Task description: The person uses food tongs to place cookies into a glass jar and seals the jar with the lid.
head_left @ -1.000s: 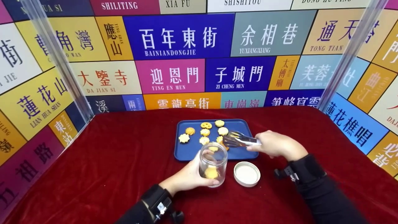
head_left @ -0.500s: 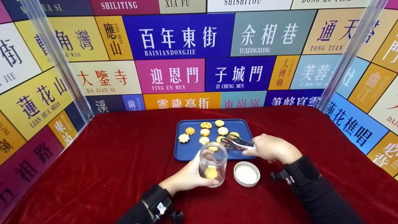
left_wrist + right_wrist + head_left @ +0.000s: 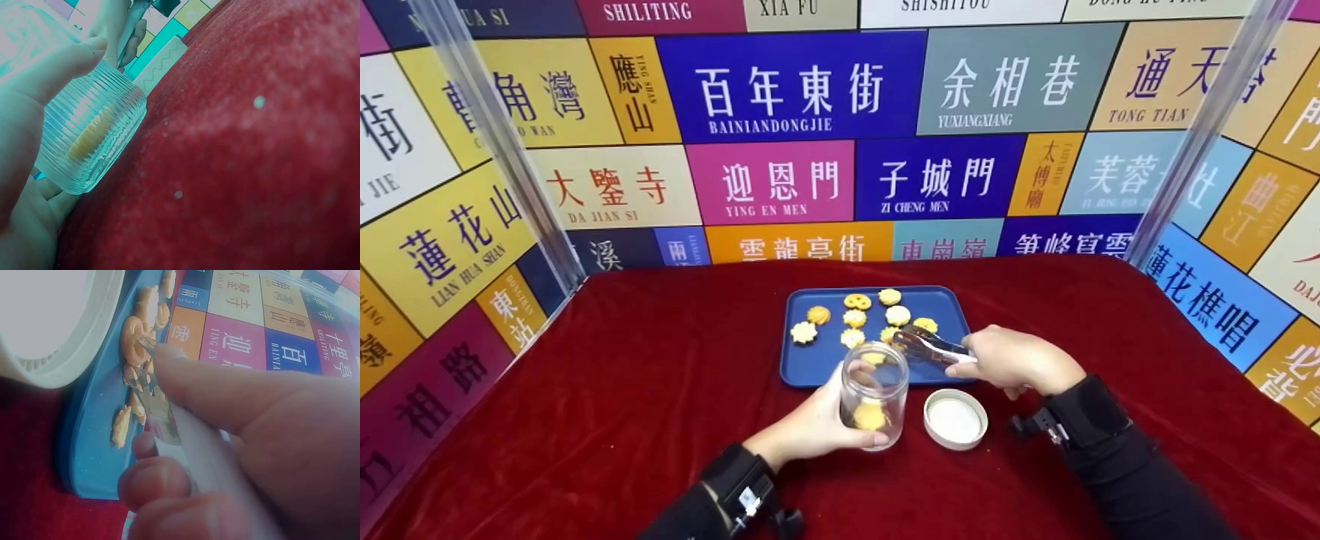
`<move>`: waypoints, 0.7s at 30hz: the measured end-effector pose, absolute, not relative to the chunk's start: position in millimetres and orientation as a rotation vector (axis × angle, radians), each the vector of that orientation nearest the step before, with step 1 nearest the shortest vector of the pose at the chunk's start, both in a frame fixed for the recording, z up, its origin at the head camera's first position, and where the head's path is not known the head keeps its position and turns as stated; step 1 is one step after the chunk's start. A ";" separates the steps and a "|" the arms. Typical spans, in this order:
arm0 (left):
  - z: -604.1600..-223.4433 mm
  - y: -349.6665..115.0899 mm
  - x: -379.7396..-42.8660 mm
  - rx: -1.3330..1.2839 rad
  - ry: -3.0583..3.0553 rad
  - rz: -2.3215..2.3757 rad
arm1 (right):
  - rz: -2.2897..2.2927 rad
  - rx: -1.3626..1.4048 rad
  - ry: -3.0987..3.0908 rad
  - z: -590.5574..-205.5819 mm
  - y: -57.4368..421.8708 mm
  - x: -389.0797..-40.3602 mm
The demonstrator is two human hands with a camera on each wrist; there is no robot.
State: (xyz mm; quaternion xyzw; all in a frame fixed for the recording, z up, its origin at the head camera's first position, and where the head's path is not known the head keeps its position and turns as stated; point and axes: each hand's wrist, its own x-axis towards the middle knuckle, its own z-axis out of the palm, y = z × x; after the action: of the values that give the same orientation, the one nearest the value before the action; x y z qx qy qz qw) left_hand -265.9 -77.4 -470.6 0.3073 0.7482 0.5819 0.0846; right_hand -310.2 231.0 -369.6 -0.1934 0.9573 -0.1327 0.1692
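My left hand [image 3: 821,420] wraps round a clear glass jar [image 3: 892,405], its mouth tipped a little toward the tray. A yellow cookie [image 3: 870,416] lies inside, low against the ribbed glass in the left wrist view. Metal tongs [image 3: 931,346] are gripped in my right hand [image 3: 1020,358], thumb on one arm and fingers curled under the other. Their slotted ends reach down to the blue tray [image 3: 810,369], behind and right of the jar. In the right wrist view the tong tips overlap a rounded brown cookie [image 3: 132,346]; I cannot tell whether they pinch it.
Several cookies lie on the tray, among them a pretzel-shaped one [image 3: 857,301] and a flower-shaped one [image 3: 804,333]. An off-white lid [image 3: 956,421] rests on the red cloth [image 3: 660,390] right of the jar. A sign-covered wall [image 3: 787,90] stands behind the table.
The tongs have swung slightly left and their arms have come closer together, uncovering a cookie at the tray's right side. My left hand and the jar have stayed put.
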 end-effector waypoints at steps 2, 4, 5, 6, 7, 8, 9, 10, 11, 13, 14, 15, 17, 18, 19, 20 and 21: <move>-471.0 -77.4 -265.9 0.927 2.227 1.739 | -0.389 -0.569 2.721 -371.3 233.2 -312.7; -471.0 -77.4 -265.9 0.932 2.223 1.742 | -0.404 -0.591 2.723 -373.1 235.8 -315.6; -470.9 -77.3 -265.8 0.931 2.222 1.744 | -0.416 -0.605 2.725 -373.9 237.0 -317.0; -470.7 -77.3 -265.8 0.931 2.219 1.745 | -0.424 -0.625 2.729 -374.5 238.4 -318.3; -470.7 -77.1 -265.9 0.932 2.213 1.749 | -0.427 -0.648 2.736 -374.7 239.5 -319.4; -470.4 -76.9 -266.1 0.934 2.203 1.754 | -0.424 -0.679 2.745 -374.5 240.6 -320.3; -470.3 -76.7 -266.3 0.935 2.191 1.760 | -0.420 -0.697 2.755 -374.0 241.9 -320.9; -470.3 -76.4 -266.6 0.937 2.180 1.764 | -0.415 -0.719 2.762 -373.0 243.2 -321.2; -470.2 -76.1 -266.8 0.941 2.170 1.769 | -0.408 -0.729 2.767 -371.8 244.6 -321.4; -470.2 -75.8 -267.1 0.944 2.155 1.776 | -0.388 -0.733 2.763 -368.5 247.9 -321.1; -470.3 -75.8 -267.2 0.946 2.148 1.779 | -0.381 -0.726 2.753 -366.7 249.7 -320.8; -470.4 -75.8 -267.2 0.947 2.147 1.778 | -0.379 -0.706 2.739 -365.1 251.7 -320.7; -470.8 -76.1 -267.1 0.947 2.148 1.778 | -0.371 -0.682 2.717 -362.4 255.1 -320.6; -471.2 -76.3 -267.1 0.945 2.149 1.778 | -0.365 -0.679 2.712 -361.4 256.2 -320.5; -471.5 -76.5 -267.2 0.944 2.148 1.780 | -0.362 -0.677 2.712 -361.0 257.0 -320.6; -471.9 -76.7 -267.1 0.942 2.152 1.779 | -0.364 -0.677 2.712 -360.8 257.3 -320.7; -472.2 -76.8 -267.1 0.941 2.157 1.776 | -0.367 -0.679 2.716 -361.4 257.3 -321.2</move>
State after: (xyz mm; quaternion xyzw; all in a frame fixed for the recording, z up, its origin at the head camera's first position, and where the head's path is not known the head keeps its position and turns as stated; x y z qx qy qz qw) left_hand -267.1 -76.8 -472.2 0.3178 0.7281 0.5997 0.0964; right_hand -321.2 257.3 -361.4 -0.2374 0.9498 -0.1284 0.1583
